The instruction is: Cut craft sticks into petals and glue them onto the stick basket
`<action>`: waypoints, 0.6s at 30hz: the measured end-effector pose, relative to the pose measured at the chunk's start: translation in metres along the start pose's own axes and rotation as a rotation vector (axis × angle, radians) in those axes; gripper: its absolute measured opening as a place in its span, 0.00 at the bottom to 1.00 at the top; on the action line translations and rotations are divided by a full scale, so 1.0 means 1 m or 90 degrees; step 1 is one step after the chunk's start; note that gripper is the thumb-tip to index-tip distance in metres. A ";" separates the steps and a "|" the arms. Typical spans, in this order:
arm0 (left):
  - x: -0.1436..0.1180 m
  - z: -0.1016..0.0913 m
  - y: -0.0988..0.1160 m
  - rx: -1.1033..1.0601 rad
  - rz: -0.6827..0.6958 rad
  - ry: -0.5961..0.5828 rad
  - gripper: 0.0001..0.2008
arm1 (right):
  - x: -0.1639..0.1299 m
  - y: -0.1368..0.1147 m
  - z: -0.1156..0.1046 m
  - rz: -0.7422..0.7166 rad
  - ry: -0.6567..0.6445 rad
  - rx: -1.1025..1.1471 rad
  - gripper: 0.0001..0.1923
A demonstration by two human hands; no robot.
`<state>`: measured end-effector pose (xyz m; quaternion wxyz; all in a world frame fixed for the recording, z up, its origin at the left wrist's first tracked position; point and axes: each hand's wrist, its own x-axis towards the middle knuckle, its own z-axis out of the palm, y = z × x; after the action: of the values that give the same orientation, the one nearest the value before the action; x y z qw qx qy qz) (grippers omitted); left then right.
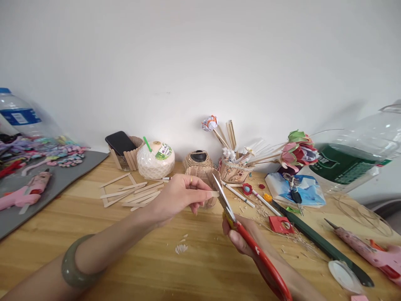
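Note:
My left hand (180,195) pinches a short wooden craft stick (215,193) by its end, over the middle of the wooden table (94,234). It wears a ring, and a green bangle (72,267) sits on the wrist. My right hand (242,238) holds red-handled scissors (250,242). Their blades (222,193) stand apart around the tip of the stick. Small white wood trimmings (181,248) lie on the table below the hands.
Loose craft sticks (134,193) lie left of centre, behind them a coconut drink (156,159), a phone (120,143), a twine ball (198,159) and a small stick basket (203,173). Glue guns rest far left (23,194) and far right (369,251). Paper flowers (297,152), pens, large plastic bottles (351,163).

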<state>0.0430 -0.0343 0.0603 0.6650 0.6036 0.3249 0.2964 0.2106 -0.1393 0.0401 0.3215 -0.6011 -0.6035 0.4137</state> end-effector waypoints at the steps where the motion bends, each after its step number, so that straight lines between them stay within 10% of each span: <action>1: 0.000 0.001 0.000 -0.010 -0.003 0.001 0.07 | 0.000 0.000 0.000 -0.004 0.001 0.002 0.30; 18: -0.003 0.003 -0.001 0.005 -0.028 -0.012 0.08 | 0.002 0.004 -0.004 0.004 -0.051 -0.002 0.23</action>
<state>0.0435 -0.0391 0.0602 0.6720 0.6018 0.3330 0.2745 0.2160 -0.1375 0.0379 0.2948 -0.5862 -0.6147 0.4378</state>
